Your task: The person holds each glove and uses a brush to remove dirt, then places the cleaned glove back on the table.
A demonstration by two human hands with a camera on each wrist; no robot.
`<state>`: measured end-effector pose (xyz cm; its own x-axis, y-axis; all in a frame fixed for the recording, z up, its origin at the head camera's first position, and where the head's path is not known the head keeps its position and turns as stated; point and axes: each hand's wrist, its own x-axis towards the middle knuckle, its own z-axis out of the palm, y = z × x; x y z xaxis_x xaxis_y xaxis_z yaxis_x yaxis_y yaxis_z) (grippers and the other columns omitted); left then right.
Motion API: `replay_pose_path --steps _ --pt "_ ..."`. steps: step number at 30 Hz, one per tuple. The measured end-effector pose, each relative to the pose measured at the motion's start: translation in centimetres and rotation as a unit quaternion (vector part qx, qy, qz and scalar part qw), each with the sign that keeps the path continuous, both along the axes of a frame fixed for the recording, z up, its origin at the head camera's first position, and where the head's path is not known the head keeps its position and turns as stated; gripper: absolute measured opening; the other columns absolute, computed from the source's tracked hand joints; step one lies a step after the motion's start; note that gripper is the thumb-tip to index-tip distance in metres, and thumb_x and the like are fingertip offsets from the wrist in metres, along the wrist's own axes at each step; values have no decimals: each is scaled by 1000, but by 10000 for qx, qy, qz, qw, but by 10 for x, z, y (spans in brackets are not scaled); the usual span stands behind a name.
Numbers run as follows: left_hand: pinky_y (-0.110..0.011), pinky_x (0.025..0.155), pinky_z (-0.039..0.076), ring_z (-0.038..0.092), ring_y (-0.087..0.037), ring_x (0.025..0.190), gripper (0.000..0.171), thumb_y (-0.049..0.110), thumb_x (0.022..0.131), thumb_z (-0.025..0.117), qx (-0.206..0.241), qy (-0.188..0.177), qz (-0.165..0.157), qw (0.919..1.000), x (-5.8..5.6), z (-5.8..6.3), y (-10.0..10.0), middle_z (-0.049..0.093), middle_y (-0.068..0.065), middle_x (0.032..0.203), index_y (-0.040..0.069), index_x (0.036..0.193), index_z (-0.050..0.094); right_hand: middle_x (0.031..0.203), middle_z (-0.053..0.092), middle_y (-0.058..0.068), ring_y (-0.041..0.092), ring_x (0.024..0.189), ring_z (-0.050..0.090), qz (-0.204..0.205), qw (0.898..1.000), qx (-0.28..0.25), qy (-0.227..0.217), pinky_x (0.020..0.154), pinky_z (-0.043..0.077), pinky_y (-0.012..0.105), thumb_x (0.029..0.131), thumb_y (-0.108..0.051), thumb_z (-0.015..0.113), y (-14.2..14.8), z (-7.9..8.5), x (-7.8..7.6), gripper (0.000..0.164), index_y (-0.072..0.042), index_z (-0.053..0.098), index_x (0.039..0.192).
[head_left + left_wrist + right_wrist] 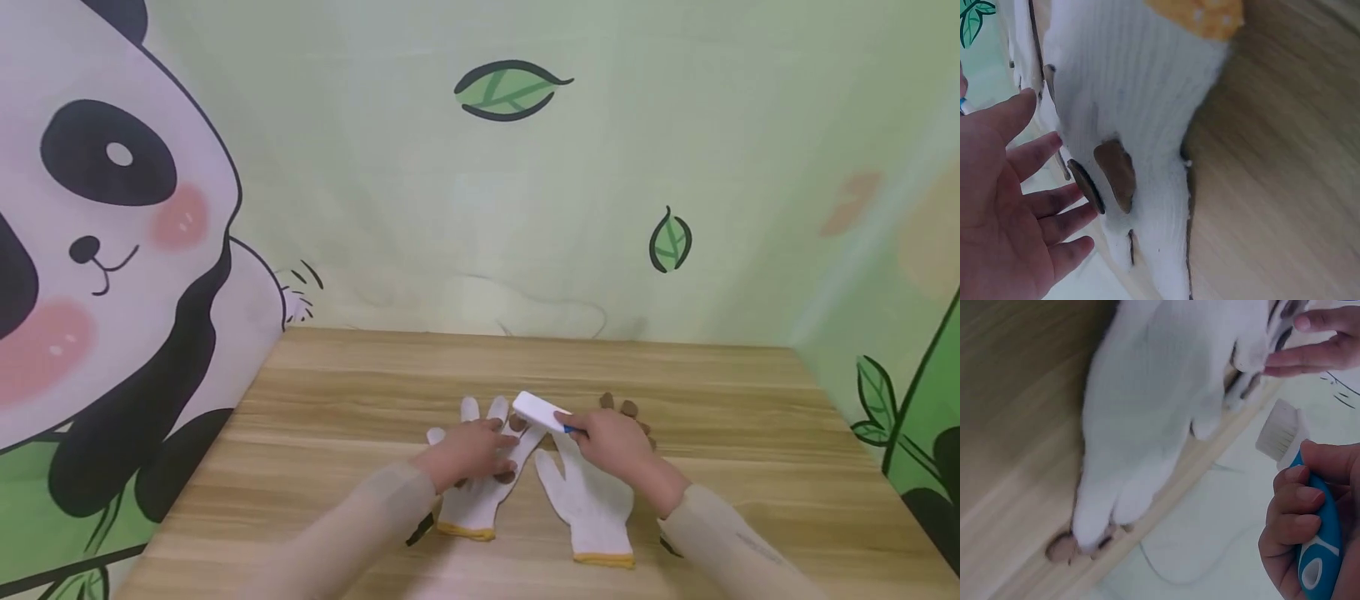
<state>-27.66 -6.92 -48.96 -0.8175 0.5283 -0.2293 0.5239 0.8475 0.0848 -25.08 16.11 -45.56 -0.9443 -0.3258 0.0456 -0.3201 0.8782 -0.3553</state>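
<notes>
In the head view, a yellow-cuffed white knit glove (471, 510) and a second glove (600, 510) lie side by side, about midway between the left and right edges of the wooden tabletop (337, 400). A left hand (468, 454), fingers loosely spread, reaches over the first as a right hand (618, 442) grips a brush (538, 410). The left wrist view shows unclenched fingers beside brown patches (1116, 175); whether they touch cannot be told. In the right wrist view, curled fingers wrap the blue handle (1330, 515), pale bristles (1275, 439) exposed.

Long beige sleeves (360, 517) (faint grey marking (759, 548) on right).
</notes>
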Motion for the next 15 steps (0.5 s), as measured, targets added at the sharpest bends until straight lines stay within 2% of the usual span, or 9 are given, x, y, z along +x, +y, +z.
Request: replay_pose_path --steps 3,7,10,12,15 --pt "-46 104 54 62 -32 131 48 47 99 62 -31 -18 15 10000 -1 1 3 57 -12 150 27 143 61 58 53 2 9 48 24 -13 10000 22 54 45 22 21 97 -8 62 -4 -8 -7 38 -19 71 132" --pt "-43 102 56 65 -31 125 48 47 100 61 -139 62 -20 9999 -3 2 6 60 -11 147 27 144 61 73 69 11 11 51 27 115 9996 95 227 45 23 22 96 -8 64 -8 -17 -11 36 -19 73 129" --pt "-43 101 56 66 -32 123 48 46 101 61 -130 4 -1 9999 -3 2 6 59 -11 150 27 145 59 68 66 10 12 52 29 192 9988 325 314 45 23 24 95 -10 65 -11 -22 -10 34 -21 74 127" --pt "-43 102 56 67 -32 122 47 44 101 60 -55 -133 88 9999 -4 3 5 57 -11 151 28 146 58 59 54 5 13 52 30 202 9981 488 326 45 23 25 96 -11 66 -14 -25 -9 35 -22 74 127" --pt "-42 104 54 65 -32 124 46 42 102 60 12 -329 219 9992 -5 4 3 54 -11 155 29 146 58 54 43 0 13 51 30 162 9963 773 333 45 22 25 98 -13 64 -19 -29 -8 36 -25 72 130"
